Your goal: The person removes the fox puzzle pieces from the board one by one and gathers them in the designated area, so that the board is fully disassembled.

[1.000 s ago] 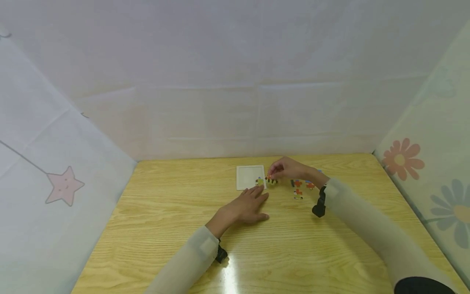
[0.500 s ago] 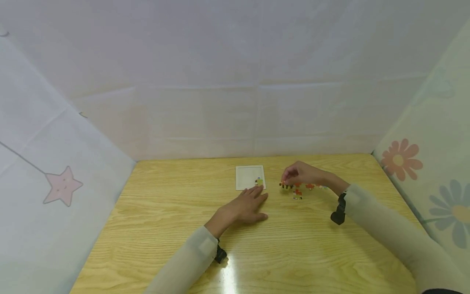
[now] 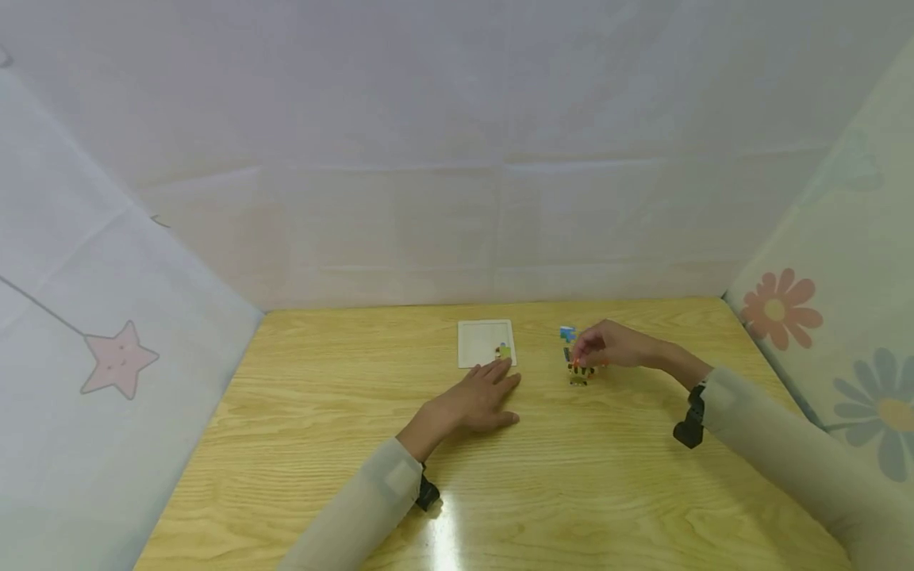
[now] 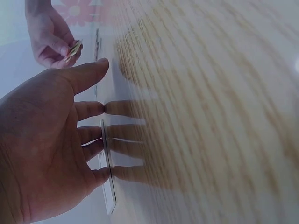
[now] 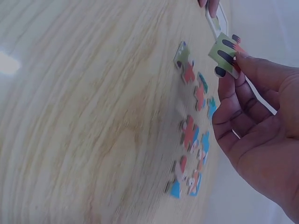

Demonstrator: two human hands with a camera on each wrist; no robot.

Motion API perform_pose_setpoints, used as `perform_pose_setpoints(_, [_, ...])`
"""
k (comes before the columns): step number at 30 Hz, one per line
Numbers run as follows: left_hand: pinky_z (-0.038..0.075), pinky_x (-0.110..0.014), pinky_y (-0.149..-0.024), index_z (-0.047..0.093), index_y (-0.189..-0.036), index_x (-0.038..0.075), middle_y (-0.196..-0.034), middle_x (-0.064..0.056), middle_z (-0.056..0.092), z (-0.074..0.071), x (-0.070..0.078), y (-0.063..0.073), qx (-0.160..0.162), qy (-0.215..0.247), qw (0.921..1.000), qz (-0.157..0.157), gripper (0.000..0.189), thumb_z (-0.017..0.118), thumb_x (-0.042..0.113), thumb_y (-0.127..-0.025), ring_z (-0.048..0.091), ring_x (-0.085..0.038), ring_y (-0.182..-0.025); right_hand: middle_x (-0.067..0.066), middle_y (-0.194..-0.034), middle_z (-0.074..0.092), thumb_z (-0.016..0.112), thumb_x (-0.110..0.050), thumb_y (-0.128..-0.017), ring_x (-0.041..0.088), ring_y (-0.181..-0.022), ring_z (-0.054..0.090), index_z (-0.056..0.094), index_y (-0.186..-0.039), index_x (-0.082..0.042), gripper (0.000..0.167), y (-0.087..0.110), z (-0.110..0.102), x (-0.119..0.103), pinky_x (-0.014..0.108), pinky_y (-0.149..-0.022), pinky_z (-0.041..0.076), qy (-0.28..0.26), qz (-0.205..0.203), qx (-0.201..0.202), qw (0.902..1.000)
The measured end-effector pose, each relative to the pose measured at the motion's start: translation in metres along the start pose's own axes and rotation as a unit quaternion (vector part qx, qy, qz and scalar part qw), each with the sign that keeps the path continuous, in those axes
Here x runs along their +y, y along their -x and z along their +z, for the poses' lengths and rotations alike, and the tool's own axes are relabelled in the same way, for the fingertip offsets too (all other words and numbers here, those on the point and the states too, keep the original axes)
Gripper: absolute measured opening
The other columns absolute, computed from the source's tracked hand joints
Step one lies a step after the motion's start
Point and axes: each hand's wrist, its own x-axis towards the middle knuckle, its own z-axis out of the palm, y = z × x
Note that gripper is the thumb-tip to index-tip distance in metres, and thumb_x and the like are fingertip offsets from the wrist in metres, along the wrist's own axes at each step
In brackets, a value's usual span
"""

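A: What is the right hand doing?

B: It pinches a puzzle piece between thumb and fingertips. The piece is greenish yellow with dark stripes, and it is held just above the bench, over the loose pieces.

A: And the left hand?

B: Flat on the bench, palm down, fingers straight and a little spread. It holds nothing. Its fingertips touch the near edge of the white tray.

A: Where are the loose pieces?

B: On the bench to the right of the tray, in a short row below and beside the right hand. The right wrist view shows red, blue and green on them. A blue piece lies just beyond the hand in the head view.

A: Anything in the tray?

B: One small yellow-green piece sits in its near right corner, just beyond the left fingertips.

A: How far apart are the hands?

B: Near each other, not touching.
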Motion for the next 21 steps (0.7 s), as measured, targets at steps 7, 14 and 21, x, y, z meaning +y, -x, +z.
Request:
perform_pose_setpoints(7, [0.016, -0.053, -0.131, 0.028, -0.169, 0.013, -0.178, -0.012, 0.01, 0.001, 0.001, 0.002, 0.001, 0.001, 1.0, 0.004, 0.076, 0.056, 0.049, -0.109, 0.012, -0.03, -0.164, 0.015, -0.101, 0.074, 0.07, -0.009, -0.103, 0.032, -0.088, 0.067, 0.076, -0.111, -0.001, 0.013, 0.015, -0.001, 0.011, 0.043, -0.077, 0.058, 0.029, 0.012, 0.008, 0.9995])
perform_pose_setpoints(14, [0.016, -0.053, -0.131, 0.028, -0.169, 0.013, -0.178, -0.012, 0.01, 0.002, 0.0, 0.002, 0.008, 0.004, 0.9999, 0.006, 0.075, 0.056, 0.048, -0.109, 0.012, -0.029, -0.164, 0.013, -0.1, 0.072, 0.069, -0.005, -0.103, 0.032, -0.085, 0.066, 0.076, -0.109, -0.001, 0.01, 0.025, -0.002, 0.02, 0.038, -0.073, 0.057, 0.05, -0.012, 0.011, 0.9986])
perform_pose_setpoints(21, [0.014, -0.054, -0.132, 0.027, -0.169, 0.014, -0.178, -0.011, 0.009, 0.003, -0.002, 0.002, 0.007, 0.008, 0.9999, 0.008, 0.074, 0.054, 0.048, -0.11, 0.01, -0.029, -0.165, 0.014, -0.096, 0.074, 0.068, -0.004, -0.103, 0.037, -0.081, 0.067, 0.076, -0.107, 0.0, 0.01, 0.03, -0.003, 0.026, 0.035, -0.07, 0.057, 0.055, -0.019, 0.013, 0.9982])
